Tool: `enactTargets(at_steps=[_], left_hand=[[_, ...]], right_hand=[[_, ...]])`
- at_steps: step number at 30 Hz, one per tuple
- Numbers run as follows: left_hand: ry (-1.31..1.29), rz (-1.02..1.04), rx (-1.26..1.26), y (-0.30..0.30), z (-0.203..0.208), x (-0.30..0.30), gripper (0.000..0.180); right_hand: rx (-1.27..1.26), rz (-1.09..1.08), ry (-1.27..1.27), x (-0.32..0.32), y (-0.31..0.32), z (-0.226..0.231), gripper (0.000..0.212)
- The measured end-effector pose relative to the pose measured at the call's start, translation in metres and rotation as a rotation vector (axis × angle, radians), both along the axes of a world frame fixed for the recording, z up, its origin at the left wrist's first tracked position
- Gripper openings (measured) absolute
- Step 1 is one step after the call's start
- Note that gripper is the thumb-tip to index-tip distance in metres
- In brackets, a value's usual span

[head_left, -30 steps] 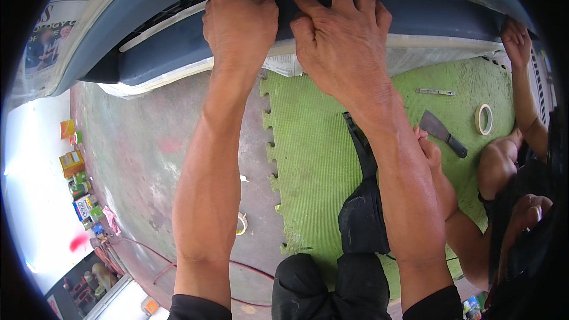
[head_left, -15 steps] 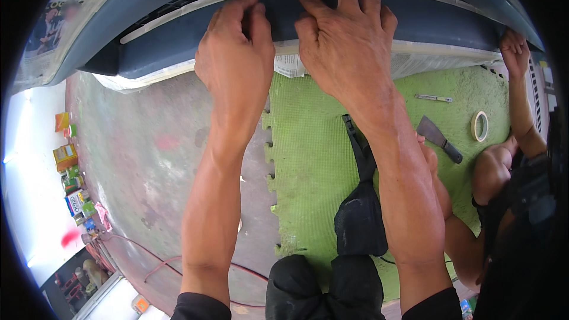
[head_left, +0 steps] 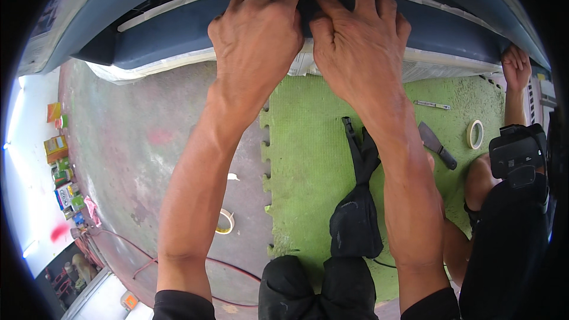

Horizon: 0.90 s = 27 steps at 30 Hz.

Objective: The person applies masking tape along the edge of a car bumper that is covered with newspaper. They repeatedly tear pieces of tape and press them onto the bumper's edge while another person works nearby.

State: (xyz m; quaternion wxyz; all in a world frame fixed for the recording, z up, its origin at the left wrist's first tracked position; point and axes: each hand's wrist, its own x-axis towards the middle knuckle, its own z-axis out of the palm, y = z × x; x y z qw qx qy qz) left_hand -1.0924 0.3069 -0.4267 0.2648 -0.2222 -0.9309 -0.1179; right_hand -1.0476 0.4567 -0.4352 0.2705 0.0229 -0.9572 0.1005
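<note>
A blue-grey car bumper (head_left: 166, 32) spans the top of the view. Pale masking tape (head_left: 178, 3) runs along the edge of its dark grille opening, and newspaper (head_left: 438, 68) is fixed below it. My left hand (head_left: 256, 31) rests over the bumper with fingers spread, their tips on the tape at the opening. Beside it, my right hand (head_left: 363, 38) has its fingers apart and also touches the tape. The two index fingers nearly meet; their contact with the tape is partly hidden by the hands. Neither hand visibly holds a separate object.
A co-worker's hand (head_left: 515, 68) touches the bumper's right end. On the green mat (head_left: 302, 160) lie a utility knife (head_left: 432, 104), a scraper (head_left: 438, 146), a tape roll (head_left: 475, 134) and a black bag (head_left: 355, 222). Another tape roll (head_left: 226, 221), a red hose (head_left: 237, 268) and several cans (head_left: 61, 172) are left.
My left hand has moved right and up to the tape, its fingers spreading from a closed, bent pose. My right hand has shifted slightly right, staying on the tape.
</note>
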Motion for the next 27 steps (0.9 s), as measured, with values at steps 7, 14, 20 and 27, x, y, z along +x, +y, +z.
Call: enactTargets(at_steps=[7,14,20,27], left_hand=[[0.069,0.013,0.064,0.006,-0.003,-0.002,0.032],[-0.091,0.009,0.160,0.003,0.004,-0.005,0.035],[-0.467,0.033,0.384,-0.014,0.017,-0.015,0.036],[-0.100,-0.038,0.104,-0.007,0.003,-0.007,0.034]], right_hand=[[-0.003,-0.018,-0.045,-0.001,-0.006,0.011,0.046],[0.050,-0.036,-0.068,-0.006,-0.006,0.011,0.048],[0.007,0.021,-0.017,-0.005,0.012,-0.002,0.051],[0.025,0.008,-0.009,-0.002,0.005,-0.001,0.048]])
